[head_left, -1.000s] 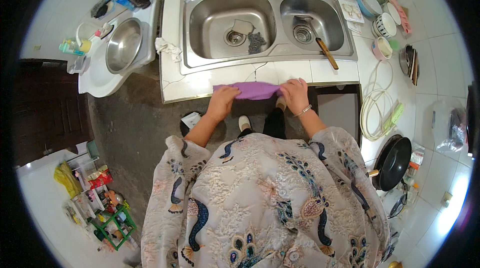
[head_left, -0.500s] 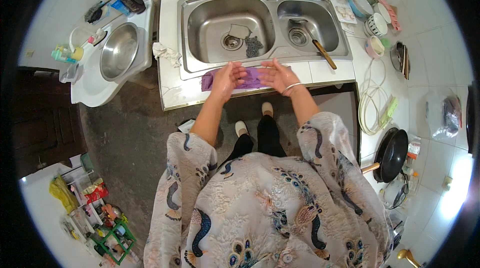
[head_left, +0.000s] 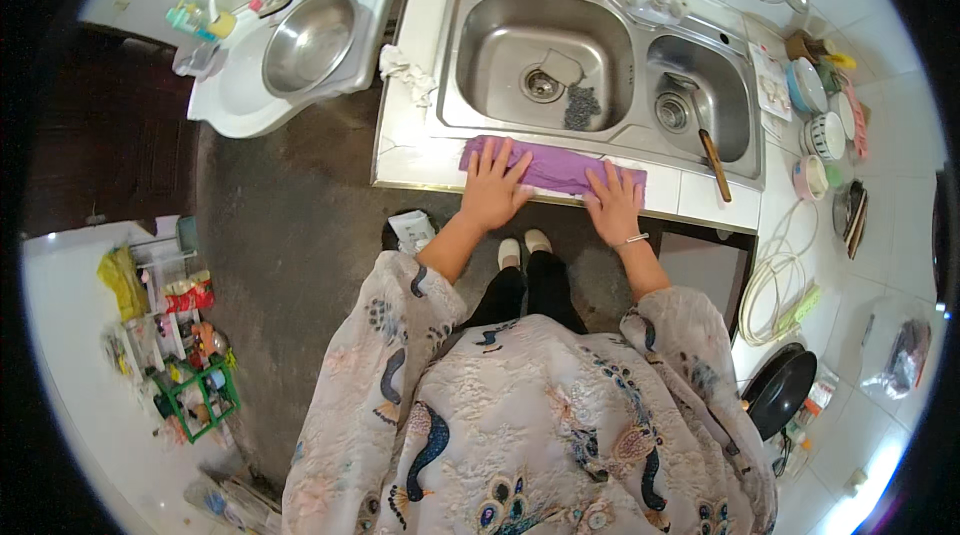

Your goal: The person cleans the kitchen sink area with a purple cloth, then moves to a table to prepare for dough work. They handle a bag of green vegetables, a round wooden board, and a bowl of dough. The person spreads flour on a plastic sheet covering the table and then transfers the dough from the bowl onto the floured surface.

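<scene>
Purple cloth, flat along the sink counter's front edge

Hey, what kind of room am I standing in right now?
Most likely a home kitchen: a stainless double sink set in a tiled counter, stacked bowls to its right, and a black frying pan on the floor. Both hands press a purple cloth flat.

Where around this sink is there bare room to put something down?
The left basin is mostly bare beside the scrubber. The counter corner left of the purple cloth is free. Both hands press the cloth along the front edge. The bowls crowd the right.
</scene>
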### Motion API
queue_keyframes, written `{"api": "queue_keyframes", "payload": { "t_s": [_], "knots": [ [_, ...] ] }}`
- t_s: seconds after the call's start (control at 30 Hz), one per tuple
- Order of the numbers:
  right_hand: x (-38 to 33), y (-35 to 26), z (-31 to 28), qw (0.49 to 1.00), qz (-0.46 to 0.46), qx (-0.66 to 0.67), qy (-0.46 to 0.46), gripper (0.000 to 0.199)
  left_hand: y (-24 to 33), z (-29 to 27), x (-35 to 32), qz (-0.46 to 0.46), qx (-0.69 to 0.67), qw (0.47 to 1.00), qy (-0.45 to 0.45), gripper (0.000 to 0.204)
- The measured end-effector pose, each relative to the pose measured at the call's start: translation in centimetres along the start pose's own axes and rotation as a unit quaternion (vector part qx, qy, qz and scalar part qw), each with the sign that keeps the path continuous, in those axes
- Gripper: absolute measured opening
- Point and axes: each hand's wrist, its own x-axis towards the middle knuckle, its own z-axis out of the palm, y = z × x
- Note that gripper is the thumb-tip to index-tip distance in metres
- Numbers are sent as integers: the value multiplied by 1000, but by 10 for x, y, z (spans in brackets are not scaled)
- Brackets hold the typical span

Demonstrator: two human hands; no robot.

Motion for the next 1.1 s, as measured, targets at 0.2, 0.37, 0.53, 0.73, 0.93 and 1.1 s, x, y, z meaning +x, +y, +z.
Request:
{"api": "queue_keyframes", "payload": {
  "t_s": [0.2,0.37,0.53,0.73,0.93,1.1],
  "knots": [
    [-2,-14,6,995,14,54,-83,63,-9,-1,-13,-36,51,997,-46,57],
    [1,-17,9,997,-40,60,-39,49,-21,-5,-32,-34,27,999,-4,49],
    [20,12,3,986,-22,155,48,19,-31,-18,-23,-65,-48,995,51,28],
    [52,10,-29,953,-80,273,107,7,-29,-36,-1,-139,-117,974,138,10],
    [58,3,-22,971,-129,202,7,9,-34,-29,1,-175,-64,971,149,13],
    [50,-6,-25,966,-129,222,1,17,-31,-35,-14,-199,-28,976,78,26]
  ]
}}
